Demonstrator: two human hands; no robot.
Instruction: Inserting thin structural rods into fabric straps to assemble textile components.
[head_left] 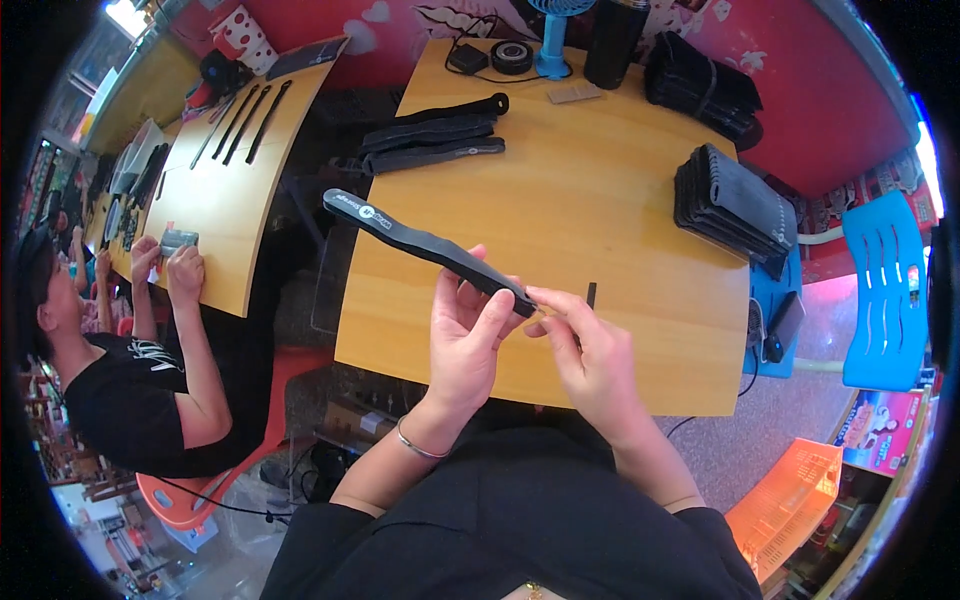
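My left hand (465, 335) is wrapped round a folded dark grey and black fabric strap (420, 240). It slants up and leftward over the table, and its far rounded end bears a pale round mark. At its near end, my right hand (590, 350) has its thumb and fingertips pinched together, touching the strap's tip. Whatever small thing lies between those fingertips is too small to make out. Beyond the strap, several similar dark straps (435, 135) lie in a pile at the table's far left. A short black strip (591, 295) lies just past my right hand.
Stacks of folded black fabric pieces (735, 205) and a strapped black bundle (705, 85) line the right side of the wooden table (600, 180). At the back stand a blue fan (553, 40) and a black bottle (615, 45). A co-worker (130, 370) works at the left table.
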